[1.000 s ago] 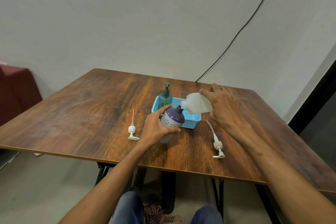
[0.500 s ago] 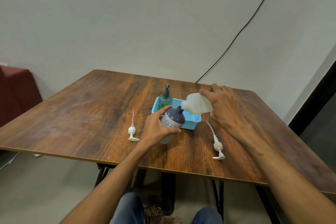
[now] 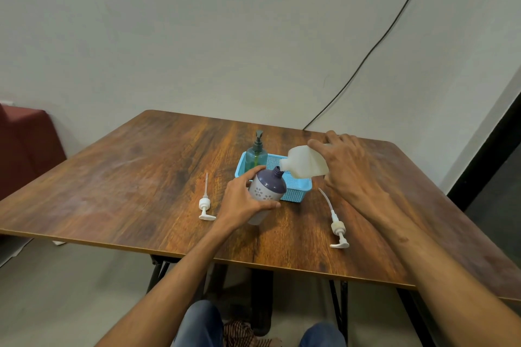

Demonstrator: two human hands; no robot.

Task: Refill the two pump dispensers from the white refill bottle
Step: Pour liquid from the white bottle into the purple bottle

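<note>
My left hand [image 3: 241, 201] grips a purple-topped dispenser bottle with white flower marks [image 3: 267, 191], tilted to the right, its pump off and its neck open. My right hand [image 3: 342, 166] holds the white refill bottle [image 3: 306, 163] tipped on its side, spout touching the purple bottle's neck. A green pump dispenser [image 3: 256, 154] with its dark pump on stands in the blue basket [image 3: 297, 194]. Two loose white pump heads lie on the table, one on the left [image 3: 205, 204], one on the right [image 3: 337, 224].
The wooden table [image 3: 127, 177] has its front edge close to my knees. A black cable [image 3: 366, 53] runs down the wall behind. A dark red seat [image 3: 25, 144] stands at the left.
Both hands and both bottles hold nearly the same pose; the refill bottle stays tipped over the purple bottle's neck. The view has only shifted slightly.
</note>
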